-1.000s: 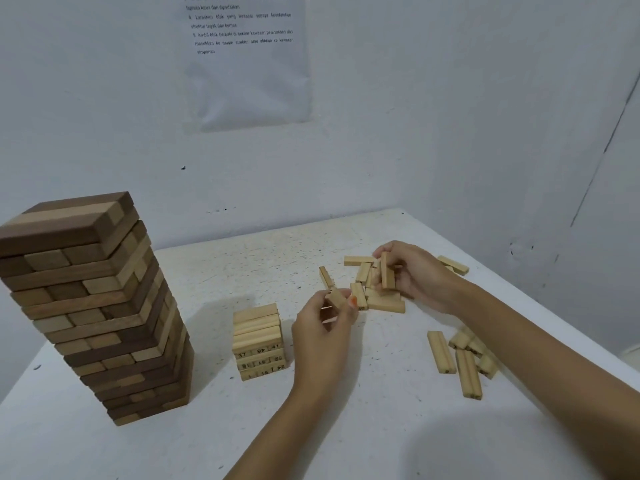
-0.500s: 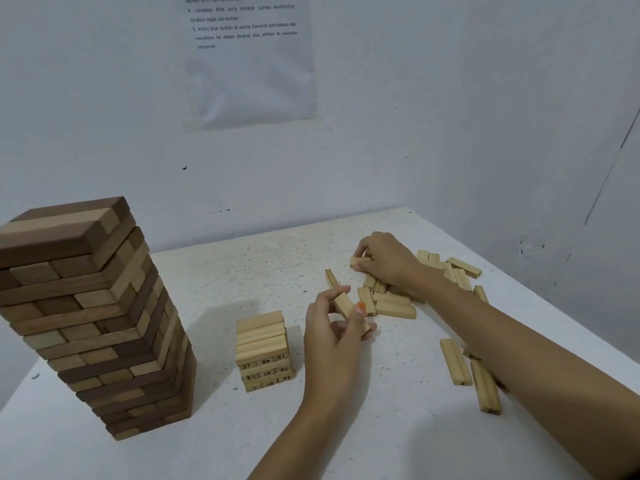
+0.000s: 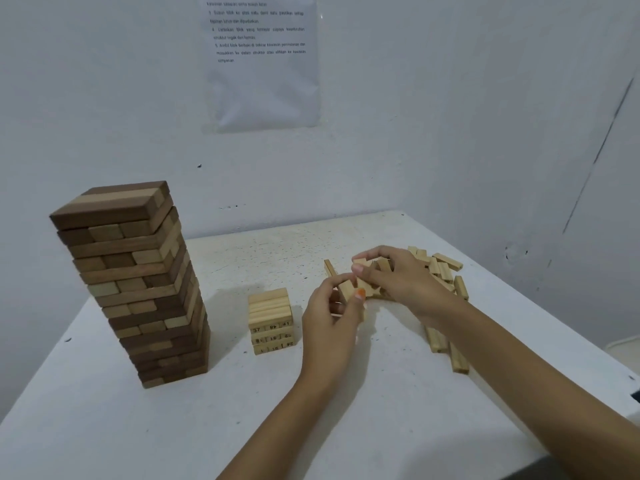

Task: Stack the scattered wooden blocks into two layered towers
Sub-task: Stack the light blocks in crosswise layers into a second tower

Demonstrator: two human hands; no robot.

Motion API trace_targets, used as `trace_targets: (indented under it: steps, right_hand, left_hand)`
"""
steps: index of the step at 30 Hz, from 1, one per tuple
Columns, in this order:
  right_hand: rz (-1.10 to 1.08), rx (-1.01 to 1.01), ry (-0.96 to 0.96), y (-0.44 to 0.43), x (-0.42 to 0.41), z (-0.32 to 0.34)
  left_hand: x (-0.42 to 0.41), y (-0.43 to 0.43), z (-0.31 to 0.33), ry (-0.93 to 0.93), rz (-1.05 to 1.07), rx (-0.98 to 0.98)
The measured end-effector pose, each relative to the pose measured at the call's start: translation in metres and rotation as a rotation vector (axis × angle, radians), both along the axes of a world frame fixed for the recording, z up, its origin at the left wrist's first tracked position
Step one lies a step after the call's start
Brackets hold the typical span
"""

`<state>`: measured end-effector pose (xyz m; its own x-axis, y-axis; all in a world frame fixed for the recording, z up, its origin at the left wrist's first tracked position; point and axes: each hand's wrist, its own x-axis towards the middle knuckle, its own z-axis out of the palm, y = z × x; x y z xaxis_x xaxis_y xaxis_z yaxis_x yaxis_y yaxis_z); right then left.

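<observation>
Right hand point(image 3: 405, 277) is back out of the pile point(image 3: 441, 268). Half a second ago it was reaching deep into the blocks; now it has drawn in toward the middle of the table point(image 3: 138, 427), fingers curled round pale wood. How many pieces it has, I can't tell from here.

Left hand point(image 3: 330, 313) hasn't let go of anything. It still pinches its block point(image 3: 345, 289) between thumb and fingertips, tilted, just right of the small tower point(image 3: 270, 318).

The two hands have closed up and now sit almost touching, each clamped on wood. My guess is the right is passing stock across or squaring pieces up for one layer.

The small tower is unchanged over the last second, the same few layers, numbers showing on the lower ends. Nothing new has landed on it. The big tower point(image 3: 131, 282), dark and light wood, stands tall at the left, well apart from the hands and looking finished.

So the work left is all in the small one. Plenty of blocks remain: the pile behind the right hand, a stray point(image 3: 329, 268) just beyond the left fingers, and more lying partly under the right forearm point(image 3: 437, 339). Next, I'd expect a short move left to lay these on top.
</observation>
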<state>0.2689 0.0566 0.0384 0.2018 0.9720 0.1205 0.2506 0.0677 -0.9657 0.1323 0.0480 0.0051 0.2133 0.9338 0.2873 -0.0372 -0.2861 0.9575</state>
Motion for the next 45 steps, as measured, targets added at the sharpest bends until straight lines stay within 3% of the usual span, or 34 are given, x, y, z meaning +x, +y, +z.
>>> trace_targets:
  steps: [10, 13, 18, 24, 29, 35, 40, 42, 45]
  right_hand:
    - [0.079, -0.088, 0.059, -0.061, -0.048, -0.024]
    - [0.148, -0.082, 0.094, -0.072, -0.065, -0.038]
    - [0.117, -0.029, -0.097, -0.079, -0.088, -0.054]
    - [0.094, 0.090, -0.240, -0.088, -0.094, -0.057]
    - [0.047, 0.102, -0.303, -0.091, -0.095, -0.061]
    - [0.010, 0.012, 0.089, -0.094, -0.091, -0.054]
    - [0.052, 0.050, 0.229, -0.098, -0.087, -0.055]
    - [0.007, 0.067, 0.154, -0.099, -0.089, -0.056]
    - [-0.057, 0.094, -0.252, -0.096, -0.094, -0.060]
  left_hand:
    - [-0.066, -0.047, -0.003, 0.088, 0.087, 0.129]
    - [-0.086, -0.047, -0.013, 0.150, 0.130, 0.090]
    - [-0.100, -0.053, -0.033, 0.160, 0.152, -0.061]
    - [-0.103, -0.058, -0.034, 0.302, 0.209, 0.110]
    - [-0.103, -0.057, -0.035, 0.335, 0.217, 0.123]
    - [-0.101, -0.060, -0.035, 0.320, 0.216, 0.090]
    - [-0.103, -0.062, -0.032, 0.300, 0.210, 0.095]
    - [-0.104, -0.062, -0.033, 0.298, 0.214, 0.100]
    - [-0.105, -0.063, -0.035, 0.290, 0.205, 0.087]
